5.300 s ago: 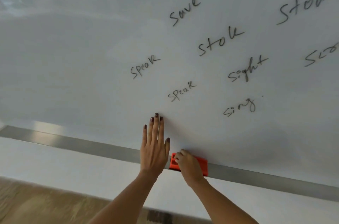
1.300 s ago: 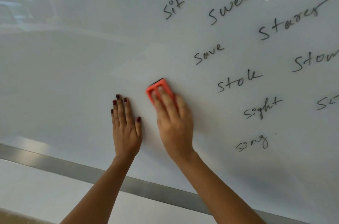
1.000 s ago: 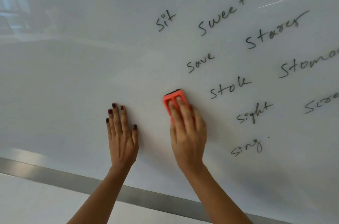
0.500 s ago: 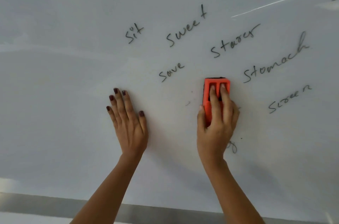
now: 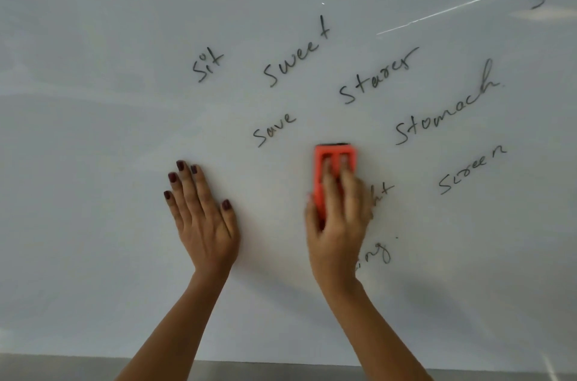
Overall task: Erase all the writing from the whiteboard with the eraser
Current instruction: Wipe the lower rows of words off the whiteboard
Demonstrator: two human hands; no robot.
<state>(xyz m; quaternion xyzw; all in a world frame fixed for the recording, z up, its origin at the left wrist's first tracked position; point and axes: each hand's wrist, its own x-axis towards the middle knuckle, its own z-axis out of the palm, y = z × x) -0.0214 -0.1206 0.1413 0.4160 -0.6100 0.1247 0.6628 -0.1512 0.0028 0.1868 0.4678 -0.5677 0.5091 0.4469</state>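
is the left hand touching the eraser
Apart. In the head view the left hand lies flat on the whiteboard, with bare board between it and the eraser, which the right hand holds.

Left hand (image 5: pixel 204 218): flat, palm pressed on the glossy white whiteboard (image 5: pixel 93 131), fingers together, pointing up.
Right hand (image 5: pixel 338 224): blurred, seemingly two fingers laid in the orange rectangular plastic eraser (image 5: pixel 334 162), pressing it to the board.
Forearms: both rise from below.
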